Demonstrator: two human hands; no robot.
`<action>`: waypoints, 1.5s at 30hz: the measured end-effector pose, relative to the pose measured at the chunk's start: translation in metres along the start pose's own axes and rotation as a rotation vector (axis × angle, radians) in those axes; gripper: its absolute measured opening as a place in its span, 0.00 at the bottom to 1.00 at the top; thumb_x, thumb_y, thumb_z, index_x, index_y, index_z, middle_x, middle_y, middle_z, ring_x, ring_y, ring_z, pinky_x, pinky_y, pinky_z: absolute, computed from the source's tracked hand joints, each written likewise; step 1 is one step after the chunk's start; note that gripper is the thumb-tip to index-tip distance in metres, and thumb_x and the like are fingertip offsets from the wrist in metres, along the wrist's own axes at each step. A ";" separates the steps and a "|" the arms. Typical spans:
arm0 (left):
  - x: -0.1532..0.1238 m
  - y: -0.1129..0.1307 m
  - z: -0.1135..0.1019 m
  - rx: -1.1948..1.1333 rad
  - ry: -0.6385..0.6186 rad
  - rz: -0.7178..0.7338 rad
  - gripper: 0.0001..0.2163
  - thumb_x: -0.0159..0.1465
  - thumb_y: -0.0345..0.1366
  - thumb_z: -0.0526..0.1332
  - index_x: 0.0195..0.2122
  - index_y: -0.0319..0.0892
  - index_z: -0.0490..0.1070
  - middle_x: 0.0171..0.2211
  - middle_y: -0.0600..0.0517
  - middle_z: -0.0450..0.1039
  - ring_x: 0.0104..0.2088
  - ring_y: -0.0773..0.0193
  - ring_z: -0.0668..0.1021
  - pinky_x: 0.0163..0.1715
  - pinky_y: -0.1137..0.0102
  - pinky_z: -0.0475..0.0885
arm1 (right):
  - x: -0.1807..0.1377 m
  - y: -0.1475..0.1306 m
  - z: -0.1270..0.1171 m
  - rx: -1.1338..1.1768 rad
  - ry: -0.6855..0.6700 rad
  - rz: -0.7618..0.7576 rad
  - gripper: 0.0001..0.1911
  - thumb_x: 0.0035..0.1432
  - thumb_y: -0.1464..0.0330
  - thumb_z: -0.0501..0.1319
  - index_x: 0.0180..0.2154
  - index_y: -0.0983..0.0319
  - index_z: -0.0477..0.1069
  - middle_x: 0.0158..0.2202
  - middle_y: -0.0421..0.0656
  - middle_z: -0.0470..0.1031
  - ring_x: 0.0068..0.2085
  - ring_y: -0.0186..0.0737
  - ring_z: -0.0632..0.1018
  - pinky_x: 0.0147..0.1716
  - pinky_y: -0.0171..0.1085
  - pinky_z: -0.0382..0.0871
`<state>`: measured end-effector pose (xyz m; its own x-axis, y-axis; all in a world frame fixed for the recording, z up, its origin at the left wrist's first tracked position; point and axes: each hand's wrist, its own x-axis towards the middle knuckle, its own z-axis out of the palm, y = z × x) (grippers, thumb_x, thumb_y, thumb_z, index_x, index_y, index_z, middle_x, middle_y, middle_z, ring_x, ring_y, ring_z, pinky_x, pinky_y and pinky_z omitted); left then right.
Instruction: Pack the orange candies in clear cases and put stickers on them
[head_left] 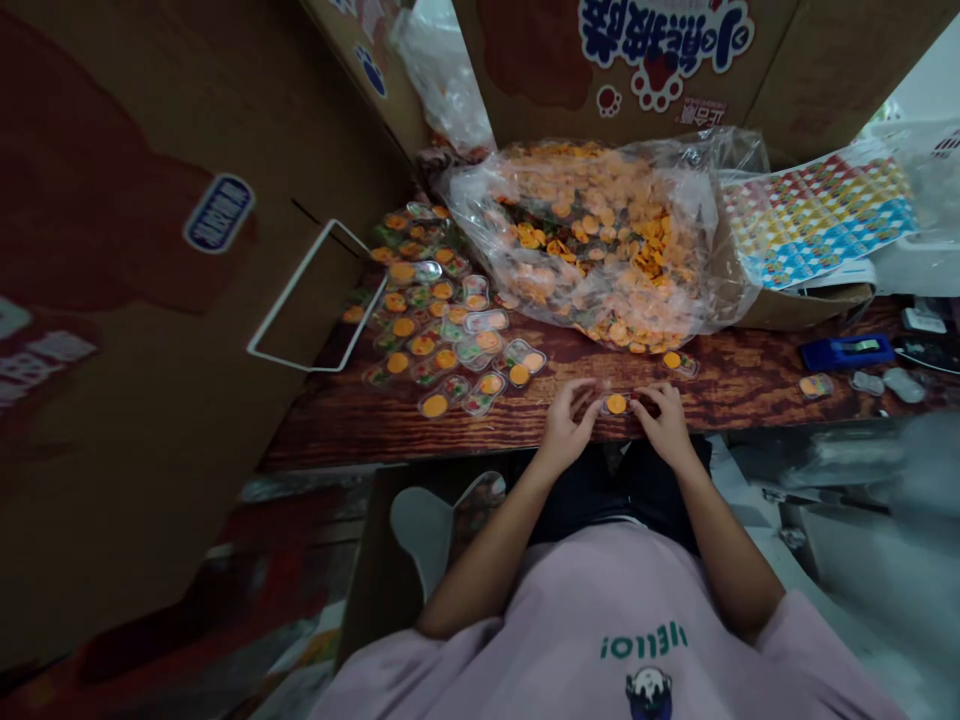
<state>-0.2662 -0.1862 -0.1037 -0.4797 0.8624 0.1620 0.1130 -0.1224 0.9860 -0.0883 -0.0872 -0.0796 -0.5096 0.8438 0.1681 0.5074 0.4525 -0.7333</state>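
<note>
A small clear plastic case with an orange disc (616, 403) at its middle lies near the table's front edge, between my hands. The thumb and fingers of my left hand (568, 425) close on its left end. At its right end, my right hand (665, 424) pinches in the same way. The fingertips hide parts of both ends. Just beyond my right hand lies another clear case with an orange disc (672, 360). To the left, several more such cases (435, 405) with orange discs and coloured prints are spread in a loose pile.
A large clear bag (592, 250) full of orange discs lies behind my hands. Right of it, printed sticker sheets (821, 215) rest on an open carton (799, 308). A blue object (847, 351) lies farther right. Big cardboard boxes (150, 400) stand left and behind (540, 60).
</note>
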 end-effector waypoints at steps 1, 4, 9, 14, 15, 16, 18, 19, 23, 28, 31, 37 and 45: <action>0.001 -0.001 0.001 -0.048 0.066 -0.031 0.15 0.70 0.44 0.63 0.54 0.44 0.68 0.54 0.42 0.76 0.57 0.55 0.80 0.57 0.57 0.79 | 0.001 -0.002 0.002 -0.006 0.013 0.023 0.15 0.68 0.57 0.61 0.48 0.59 0.80 0.45 0.48 0.75 0.48 0.50 0.73 0.52 0.49 0.68; 0.001 -0.002 0.001 -0.132 0.186 -0.113 0.18 0.66 0.47 0.67 0.50 0.45 0.68 0.50 0.44 0.77 0.53 0.55 0.81 0.44 0.63 0.84 | 0.003 -0.007 0.011 -0.090 0.022 0.098 0.15 0.67 0.57 0.62 0.47 0.58 0.79 0.46 0.48 0.75 0.49 0.51 0.73 0.52 0.50 0.66; 0.000 0.001 -0.001 -0.299 0.130 -0.263 0.21 0.62 0.49 0.70 0.47 0.45 0.66 0.48 0.47 0.76 0.52 0.57 0.81 0.42 0.62 0.85 | 0.004 -0.012 0.019 -0.199 0.001 0.158 0.15 0.66 0.57 0.63 0.48 0.57 0.77 0.48 0.48 0.75 0.51 0.53 0.71 0.51 0.50 0.63; 0.001 0.000 0.000 -0.286 0.092 -0.259 0.21 0.62 0.49 0.70 0.49 0.46 0.65 0.49 0.47 0.76 0.53 0.57 0.80 0.43 0.63 0.85 | 0.005 -0.011 0.021 -0.188 -0.008 0.175 0.16 0.64 0.55 0.64 0.47 0.57 0.76 0.48 0.48 0.73 0.51 0.53 0.70 0.52 0.51 0.62; 0.001 0.000 0.000 -0.280 0.082 -0.251 0.21 0.62 0.49 0.70 0.49 0.46 0.65 0.49 0.47 0.77 0.54 0.56 0.80 0.43 0.63 0.85 | 0.006 -0.012 0.023 -0.195 -0.004 0.174 0.16 0.64 0.54 0.64 0.47 0.57 0.76 0.48 0.48 0.73 0.51 0.54 0.70 0.53 0.51 0.62; 0.001 0.000 0.001 -0.275 0.074 -0.244 0.20 0.62 0.48 0.70 0.49 0.46 0.66 0.49 0.47 0.77 0.54 0.56 0.80 0.43 0.63 0.85 | 0.006 -0.012 0.024 -0.209 0.001 0.178 0.17 0.64 0.53 0.63 0.47 0.57 0.76 0.48 0.48 0.72 0.51 0.54 0.69 0.53 0.52 0.61; 0.000 0.000 0.002 -0.265 0.065 -0.230 0.19 0.62 0.47 0.70 0.49 0.46 0.66 0.49 0.46 0.77 0.53 0.56 0.81 0.44 0.63 0.84 | 0.007 -0.015 0.029 -0.249 0.011 0.192 0.20 0.65 0.52 0.62 0.49 0.58 0.75 0.50 0.50 0.71 0.52 0.56 0.69 0.53 0.53 0.62; 0.000 0.000 0.003 -0.259 0.066 -0.222 0.19 0.63 0.46 0.70 0.49 0.45 0.67 0.49 0.46 0.78 0.53 0.57 0.81 0.44 0.64 0.84 | 0.007 -0.017 0.031 -0.266 0.018 0.201 0.22 0.65 0.51 0.62 0.52 0.58 0.74 0.51 0.51 0.71 0.53 0.57 0.68 0.53 0.54 0.62; -0.002 0.002 0.005 -0.218 0.094 -0.203 0.15 0.64 0.43 0.69 0.48 0.45 0.69 0.48 0.46 0.78 0.51 0.58 0.81 0.45 0.65 0.83 | 0.002 -0.027 0.031 -0.239 0.087 0.179 0.28 0.65 0.49 0.61 0.59 0.58 0.69 0.56 0.53 0.69 0.55 0.58 0.68 0.55 0.56 0.63; -0.004 0.004 0.005 -0.198 0.094 -0.200 0.15 0.65 0.43 0.68 0.48 0.45 0.70 0.49 0.45 0.78 0.51 0.57 0.82 0.43 0.65 0.83 | -0.018 -0.033 0.015 -0.281 0.081 -0.006 0.16 0.70 0.56 0.58 0.52 0.55 0.76 0.63 0.51 0.67 0.62 0.59 0.64 0.61 0.59 0.58; -0.004 0.005 0.005 -0.197 0.064 -0.188 0.14 0.65 0.42 0.68 0.48 0.45 0.70 0.50 0.45 0.78 0.52 0.56 0.81 0.44 0.64 0.83 | -0.026 -0.032 0.011 -0.345 -0.024 -0.083 0.16 0.71 0.60 0.56 0.54 0.54 0.77 0.66 0.51 0.66 0.64 0.61 0.61 0.62 0.62 0.56; -0.003 0.005 0.004 -0.202 0.044 -0.186 0.15 0.64 0.42 0.69 0.48 0.44 0.70 0.49 0.45 0.78 0.52 0.55 0.82 0.46 0.63 0.82 | -0.027 -0.035 0.017 -0.370 -0.025 -0.112 0.15 0.71 0.61 0.56 0.52 0.54 0.79 0.65 0.50 0.68 0.65 0.61 0.62 0.62 0.62 0.57; -0.009 0.017 0.005 0.176 0.082 0.024 0.12 0.67 0.39 0.66 0.50 0.45 0.72 0.51 0.45 0.76 0.53 0.54 0.80 0.53 0.58 0.79 | -0.019 -0.022 0.006 -0.359 0.061 -0.015 0.23 0.70 0.56 0.57 0.62 0.56 0.71 0.63 0.54 0.67 0.61 0.61 0.65 0.60 0.61 0.59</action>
<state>-0.2559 -0.1940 -0.0888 -0.5437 0.8163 0.1947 0.2719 -0.0482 0.9611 -0.0939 -0.1151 -0.0702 -0.4819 0.8472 0.2235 0.7175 0.5280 -0.4544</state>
